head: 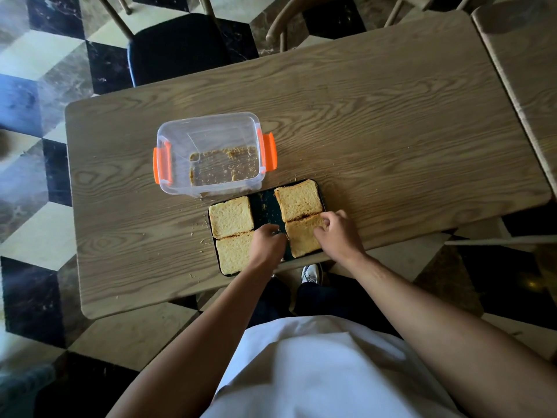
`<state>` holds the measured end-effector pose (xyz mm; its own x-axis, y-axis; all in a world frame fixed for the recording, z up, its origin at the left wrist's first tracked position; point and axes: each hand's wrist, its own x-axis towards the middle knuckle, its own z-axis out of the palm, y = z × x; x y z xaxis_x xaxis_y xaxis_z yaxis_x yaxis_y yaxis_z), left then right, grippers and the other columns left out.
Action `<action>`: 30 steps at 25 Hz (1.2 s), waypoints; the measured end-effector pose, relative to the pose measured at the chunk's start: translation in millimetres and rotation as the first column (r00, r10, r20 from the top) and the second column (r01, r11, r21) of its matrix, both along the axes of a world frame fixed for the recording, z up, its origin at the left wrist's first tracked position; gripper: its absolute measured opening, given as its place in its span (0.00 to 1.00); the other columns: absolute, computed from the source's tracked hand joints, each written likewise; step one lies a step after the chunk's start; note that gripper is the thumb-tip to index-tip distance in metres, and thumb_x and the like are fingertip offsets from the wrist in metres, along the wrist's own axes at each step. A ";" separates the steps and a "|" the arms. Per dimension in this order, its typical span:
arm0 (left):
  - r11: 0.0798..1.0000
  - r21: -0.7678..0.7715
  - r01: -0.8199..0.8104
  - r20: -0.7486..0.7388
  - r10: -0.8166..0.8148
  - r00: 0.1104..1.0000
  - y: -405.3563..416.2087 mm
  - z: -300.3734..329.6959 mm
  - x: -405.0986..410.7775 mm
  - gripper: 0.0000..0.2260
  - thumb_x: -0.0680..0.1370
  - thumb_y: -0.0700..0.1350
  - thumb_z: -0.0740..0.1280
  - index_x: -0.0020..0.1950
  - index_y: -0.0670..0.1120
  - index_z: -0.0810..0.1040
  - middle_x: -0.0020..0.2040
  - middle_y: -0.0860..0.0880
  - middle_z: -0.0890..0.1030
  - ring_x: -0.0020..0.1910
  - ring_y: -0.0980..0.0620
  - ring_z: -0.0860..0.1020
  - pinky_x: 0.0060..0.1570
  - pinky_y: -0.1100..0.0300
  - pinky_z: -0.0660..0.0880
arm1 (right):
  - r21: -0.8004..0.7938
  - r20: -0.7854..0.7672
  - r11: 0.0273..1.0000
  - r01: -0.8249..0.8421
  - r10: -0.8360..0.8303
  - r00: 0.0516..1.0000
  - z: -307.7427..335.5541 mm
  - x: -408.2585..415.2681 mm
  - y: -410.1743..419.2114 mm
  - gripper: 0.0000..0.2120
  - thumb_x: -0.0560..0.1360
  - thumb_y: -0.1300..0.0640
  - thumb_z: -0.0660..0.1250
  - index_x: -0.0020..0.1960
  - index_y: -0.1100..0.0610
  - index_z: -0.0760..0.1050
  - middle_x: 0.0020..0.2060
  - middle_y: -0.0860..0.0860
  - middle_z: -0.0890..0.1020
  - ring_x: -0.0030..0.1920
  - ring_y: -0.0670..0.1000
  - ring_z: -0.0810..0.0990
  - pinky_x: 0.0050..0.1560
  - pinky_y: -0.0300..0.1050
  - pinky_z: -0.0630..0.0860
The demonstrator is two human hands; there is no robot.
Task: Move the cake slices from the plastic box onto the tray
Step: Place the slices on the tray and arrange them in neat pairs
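A dark tray (266, 203) lies at the table's near edge and carries several square yellow cake slices. Two slices sit on its left side (231, 217) and two on its right, the far one (299, 199) untouched. My two hands hold the near right slice (303, 238) by its sides: my left hand (268, 243) on its left edge, my right hand (337, 233) on its right edge and top. The clear plastic box (211, 152) with orange clips stands just beyond the tray, holding only crumbs.
The wooden table (391, 131) stretches away to the right, with crumbs scattered around the tray. A dark-seated chair (177, 46) stands behind the table and a second table (524, 70) abuts at the right. My shoe shows below the table edge.
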<state>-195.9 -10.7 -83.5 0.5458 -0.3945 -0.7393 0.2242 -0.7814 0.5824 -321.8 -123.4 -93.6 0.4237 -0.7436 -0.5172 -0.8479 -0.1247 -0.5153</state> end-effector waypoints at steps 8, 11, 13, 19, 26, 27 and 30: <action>0.969 0.002 0.246 0.452 -0.221 0.864 41.1 6.0 27.6 0.22 0.76 0.33 0.62 0.70 0.44 0.75 0.66 0.43 0.79 0.62 0.43 0.78 0.58 0.54 0.75 | -0.149 0.001 0.903 -0.404 0.408 0.913 6.2 31.9 14.8 0.25 0.76 0.55 0.69 0.71 0.58 0.70 0.71 0.56 0.68 0.65 0.58 0.71 0.63 0.54 0.73; 0.779 0.227 0.585 0.561 -0.596 0.575 52.1 0.6 32.9 0.29 0.74 0.36 0.63 0.77 0.44 0.66 0.78 0.41 0.65 0.77 0.40 0.61 0.74 0.48 0.62 | -0.182 -0.122 0.770 -0.611 0.599 0.792 -0.2 38.4 17.2 0.29 0.74 0.55 0.70 0.74 0.54 0.68 0.76 0.56 0.61 0.75 0.60 0.58 0.73 0.58 0.61; 0.697 0.329 0.637 0.520 -0.697 0.495 56.4 -5.7 34.3 0.33 0.74 0.39 0.64 0.79 0.46 0.60 0.81 0.40 0.56 0.81 0.41 0.51 0.77 0.44 0.53 | -0.166 -0.174 0.745 -0.646 0.623 0.763 -5.0 39.4 17.5 0.31 0.74 0.54 0.70 0.75 0.51 0.65 0.78 0.55 0.56 0.77 0.59 0.52 0.75 0.59 0.57; 0.718 0.343 0.606 0.503 -0.685 0.527 70.4 -11.9 40.0 0.35 0.70 0.41 0.65 0.77 0.47 0.62 0.81 0.43 0.57 0.80 0.44 0.52 0.76 0.43 0.55 | -0.139 -0.160 0.762 -0.633 0.614 0.773 -12.1 36.1 15.5 0.32 0.74 0.56 0.70 0.76 0.49 0.63 0.79 0.52 0.53 0.79 0.57 0.49 0.77 0.57 0.53; 0.698 0.329 0.636 0.517 -0.697 0.497 72.4 -9.5 50.0 0.32 0.73 0.42 0.65 0.77 0.45 0.62 0.80 0.41 0.59 0.79 0.42 0.55 0.75 0.42 0.57 | -0.220 -0.166 0.744 -0.631 0.609 0.776 -7.4 40.1 11.9 0.27 0.74 0.55 0.70 0.72 0.52 0.68 0.76 0.56 0.61 0.76 0.58 0.57 0.74 0.54 0.59; 0.698 0.320 0.641 0.518 -0.695 0.498 72.4 -9.6 51.9 0.31 0.74 0.42 0.65 0.77 0.45 0.62 0.80 0.41 0.59 0.79 0.42 0.55 0.75 0.42 0.56 | -0.221 -0.175 0.745 -0.629 0.604 0.777 -6.3 40.6 10.6 0.28 0.74 0.54 0.69 0.72 0.52 0.67 0.76 0.56 0.61 0.75 0.58 0.58 0.73 0.54 0.59; 0.708 0.291 0.643 0.528 -0.680 0.510 70.3 -9.6 58.7 0.30 0.74 0.42 0.65 0.77 0.44 0.62 0.80 0.40 0.59 0.79 0.41 0.55 0.76 0.43 0.56 | -0.202 -0.229 0.749 -0.631 0.590 0.774 -3.0 40.7 6.8 0.29 0.76 0.50 0.66 0.76 0.52 0.62 0.77 0.55 0.59 0.76 0.58 0.57 0.73 0.54 0.59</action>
<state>-137.2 59.6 -93.1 0.4466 -0.7917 -0.4169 -0.7211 -0.5943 0.3561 -281.1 -116.5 -96.6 0.7698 -0.4627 -0.4397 -0.6050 -0.7486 -0.2713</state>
